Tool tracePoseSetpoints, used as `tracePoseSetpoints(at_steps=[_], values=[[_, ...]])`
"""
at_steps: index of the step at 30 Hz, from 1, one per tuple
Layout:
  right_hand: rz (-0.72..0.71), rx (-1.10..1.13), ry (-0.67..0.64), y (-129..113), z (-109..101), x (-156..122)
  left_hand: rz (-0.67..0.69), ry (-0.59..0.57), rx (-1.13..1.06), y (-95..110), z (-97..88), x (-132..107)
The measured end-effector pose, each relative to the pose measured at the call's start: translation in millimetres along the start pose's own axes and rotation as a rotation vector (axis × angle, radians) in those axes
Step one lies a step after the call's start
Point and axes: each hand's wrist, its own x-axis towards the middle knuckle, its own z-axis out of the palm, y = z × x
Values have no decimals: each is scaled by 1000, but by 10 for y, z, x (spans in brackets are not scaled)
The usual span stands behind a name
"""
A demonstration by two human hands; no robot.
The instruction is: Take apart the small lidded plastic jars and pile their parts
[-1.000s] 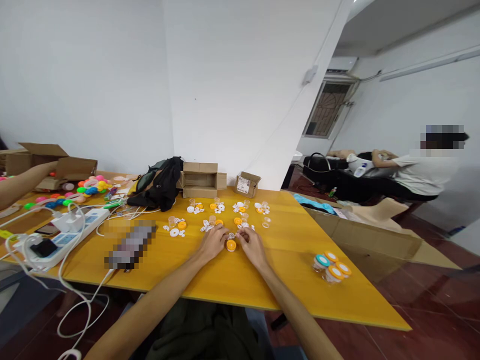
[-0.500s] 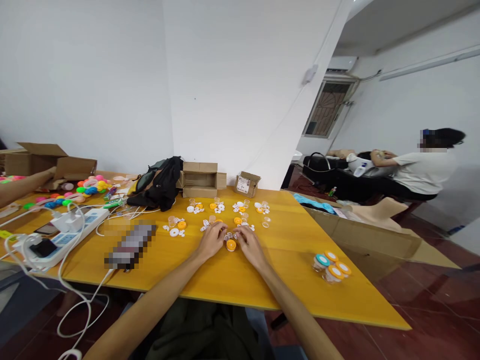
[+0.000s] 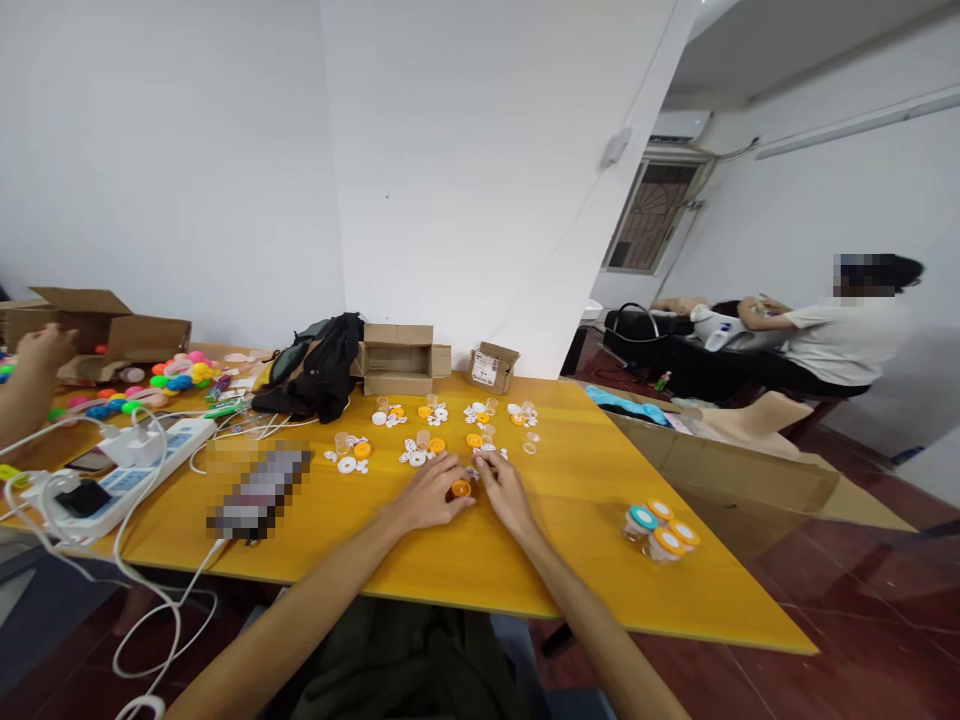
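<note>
My left hand (image 3: 431,492) curls around a small orange cap (image 3: 461,489) at the middle of the yellow table, fingers behind it and thumb in front. The cap's hollow side seems to face up. Just right of it, my right hand (image 3: 504,488) is closed, thumb and fingertips together; whatever they hold is too small to name. Small white pieces with dark spots (image 3: 472,471) lie between the hands. Beyond my fingertips are another orange cap (image 3: 475,440) and a clear plastic cup (image 3: 488,433).
Several groups of cups, caps and white discs (image 3: 347,465) lie farther back. Capped jars (image 3: 660,530) stand at right. A phone (image 3: 262,490), power strip (image 3: 142,475) and cables are left. Cardboard boxes (image 3: 397,365) stand behind. Another person's hand (image 3: 45,355) is at far left.
My left hand has moved right and closed around the orange cap, which now shows its hollow side. My right hand has barely shifted. At far left, the other person's hand has come into view.
</note>
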Motion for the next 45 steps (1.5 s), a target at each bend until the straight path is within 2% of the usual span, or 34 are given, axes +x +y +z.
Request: tracePoseSetpoints(at_steps=[5, 10, 16, 21, 27, 36, 45], values=[[41, 23, -13, -64, 6, -11, -23, 16, -135, -6, -14, 12], [43, 50, -40, -110, -15, -15, -67, 103, -329, -20, -27, 34], [27, 194, -185, -175, -28, -27, -129, 197, -465, -28, -48, 68], [106, 316, -236, -156, -30, -27, -136, 215, -481, -41, -51, 73], [180, 341, -253, -128, -68, -15, -109, 212, -496, -75, -26, 67], [196, 385, -280, -126, -59, 1, -142, 232, -519, -59, -35, 84], [233, 423, -253, -127, -72, 3, -194, 244, -467, -54, -36, 90]])
